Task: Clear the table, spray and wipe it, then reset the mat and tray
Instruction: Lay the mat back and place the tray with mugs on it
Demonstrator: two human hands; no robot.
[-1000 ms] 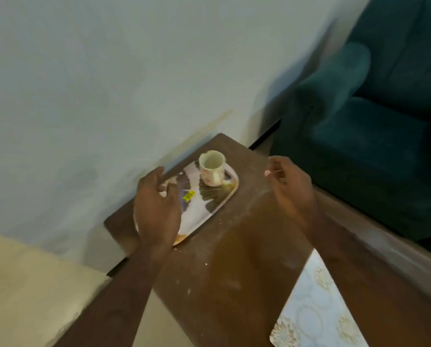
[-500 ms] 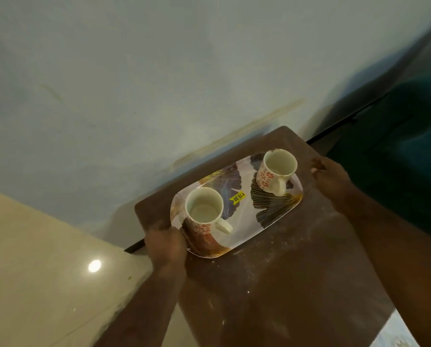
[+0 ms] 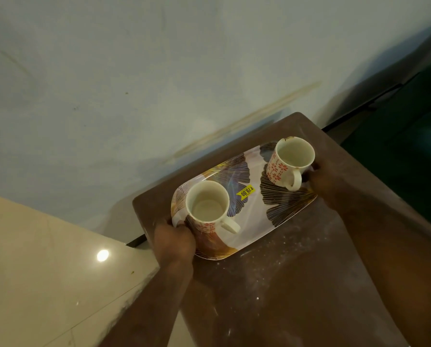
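A white tray (image 3: 255,209) with dark fan-leaf prints and a yellow price sticker lies on the far end of a dusty brown table (image 3: 297,284). Two white mugs with red flowers stand on it, one at the near left (image 3: 207,206) and one at the far right (image 3: 291,161). My left hand (image 3: 174,242) grips the tray's near left end. My right hand (image 3: 321,181) holds the tray's right end, its fingers partly hidden behind the right mug.
A pale wall (image 3: 159,83) runs close behind the table. Cream floor tiles (image 3: 46,271) lie to the left. A dark green sofa (image 3: 414,146) stands at the right. White dust specks cover the table top.
My right hand has moved in from beside the table to the tray's right end. My left hand has closed on the near left end. The view has come closer.
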